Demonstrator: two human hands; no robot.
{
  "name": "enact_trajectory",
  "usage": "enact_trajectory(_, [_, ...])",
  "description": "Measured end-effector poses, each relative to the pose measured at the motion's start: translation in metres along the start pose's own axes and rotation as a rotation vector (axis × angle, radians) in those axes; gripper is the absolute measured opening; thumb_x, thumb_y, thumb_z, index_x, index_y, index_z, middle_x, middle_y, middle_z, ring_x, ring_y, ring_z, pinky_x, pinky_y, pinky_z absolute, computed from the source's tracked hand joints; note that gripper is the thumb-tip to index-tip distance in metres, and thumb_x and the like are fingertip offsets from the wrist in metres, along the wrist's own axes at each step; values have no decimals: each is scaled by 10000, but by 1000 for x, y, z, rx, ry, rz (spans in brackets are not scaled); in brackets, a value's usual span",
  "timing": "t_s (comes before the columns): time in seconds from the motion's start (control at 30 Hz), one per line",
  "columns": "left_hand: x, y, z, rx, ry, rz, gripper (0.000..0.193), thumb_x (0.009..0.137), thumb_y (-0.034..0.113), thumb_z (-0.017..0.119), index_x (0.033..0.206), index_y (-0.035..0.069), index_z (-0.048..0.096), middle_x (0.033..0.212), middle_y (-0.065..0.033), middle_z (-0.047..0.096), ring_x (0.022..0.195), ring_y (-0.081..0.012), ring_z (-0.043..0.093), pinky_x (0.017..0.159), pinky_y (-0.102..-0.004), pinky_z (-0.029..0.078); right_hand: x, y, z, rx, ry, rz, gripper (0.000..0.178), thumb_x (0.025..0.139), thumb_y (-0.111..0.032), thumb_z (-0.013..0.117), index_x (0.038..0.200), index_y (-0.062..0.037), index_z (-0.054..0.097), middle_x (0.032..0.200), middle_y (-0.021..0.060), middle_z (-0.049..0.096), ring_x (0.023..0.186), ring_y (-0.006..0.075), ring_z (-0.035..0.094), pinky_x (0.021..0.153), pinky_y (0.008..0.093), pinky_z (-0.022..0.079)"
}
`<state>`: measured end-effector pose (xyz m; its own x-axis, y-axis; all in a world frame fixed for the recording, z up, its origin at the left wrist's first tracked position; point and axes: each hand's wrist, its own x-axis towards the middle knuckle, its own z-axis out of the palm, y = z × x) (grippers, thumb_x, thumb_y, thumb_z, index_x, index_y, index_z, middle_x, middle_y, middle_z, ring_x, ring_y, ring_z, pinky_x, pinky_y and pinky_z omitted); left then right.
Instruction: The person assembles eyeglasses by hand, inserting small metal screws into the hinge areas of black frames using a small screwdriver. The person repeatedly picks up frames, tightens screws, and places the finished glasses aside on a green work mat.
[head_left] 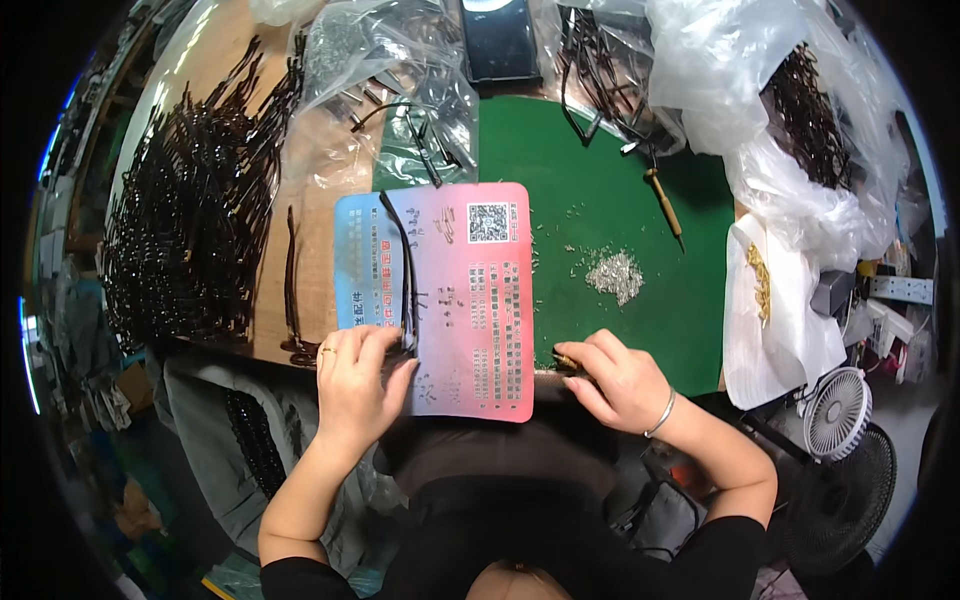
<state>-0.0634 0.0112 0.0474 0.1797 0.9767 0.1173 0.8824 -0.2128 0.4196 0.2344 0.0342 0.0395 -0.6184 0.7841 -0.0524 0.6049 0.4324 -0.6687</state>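
Left hand point(360, 380): thumb and fingers closed on the lower end of 1 dark, slim eyeglass temple point(410, 272). The temple lies lengthwise over a blue-to-pink printed mat point(455, 370), its upper end reaching the mat's top edge; the tip at the fingers is partly hidden. 1 ring point(328, 350) on this hand.

Right hand point(618, 385): thumb and fingertips pinching 1 small dark-and-brass-coloured piece point(567, 360), just right of the printed mat, at the near edge of the table. Its kind cannot be told, most of it being covered. 1 silver bangle point(661, 414) at the wrist.

Work surface: green mat point(665, 335) under the right part of the printed mat. On it, a heap of tiny silver pieces point(614, 277), strays around it, and 1 driver with a tan handle point(664, 207), tip toward the person.

Surroundings: large pile of dark temples point(190, 230) at left; 1 dark phone point(500, 40) at the far edge, between clear bags point(325, 150) of parts; gold-coloured pieces point(758, 270) on a white sheet point(750, 350) at right; 1 white fan point(838, 413) below that.
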Motion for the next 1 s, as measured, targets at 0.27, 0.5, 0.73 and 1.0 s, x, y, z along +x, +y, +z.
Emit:
enact_trajectory(0.27, [89, -2, -11, 28, 85, 270, 235, 710, -20, 612, 937, 29, 577, 869, -132, 568, 832, -306, 535, 706, -380, 446, 0, 4, 2, -3, -12, 13, 277, 837, -199, 576, 1072, -58, 536, 850, 91, 510, 639, 246, 586, 542, 338, 491])
enact_trajectory(0.5, [183, -23, 29, 460, -27, 550, 136, 703, 35, 573, 834, 70, 576, 881, -110, 518, 901, -291, 516, 747, -376, 457, -10, 5, 2, 52, 44, -16, 280, 832, -191, 587, 1070, -52, 536, 858, 92, 514, 675, 243, 586, 575, 332, 493])
enact_trajectory(0.73, [137, 31, -20, -388, 186, 326, 171, 748, -100, 592, 870, 18, 568, 882, -117, 623, 785, -200, 619, 713, -272, 478, -23, 14, -20, 244, 13, 146, 229, 853, -171, 554, 1023, -33, 490, 923, 147, 520, 769, 328, 578, 672, 395, 497])
enact_trajectory(1.0, [42, 62, 2, -1027, -108, -94, 137, 768, -31, 650, 851, -5, 545, 749, -70, 586, 648, -117, 598, 600, -230, 493, -57, 118, -102, -700, 456, 839, 221, 782, -166, 598, 962, -47, 544, 847, 176, 548, 725, 384, 583, 641, 445, 490])
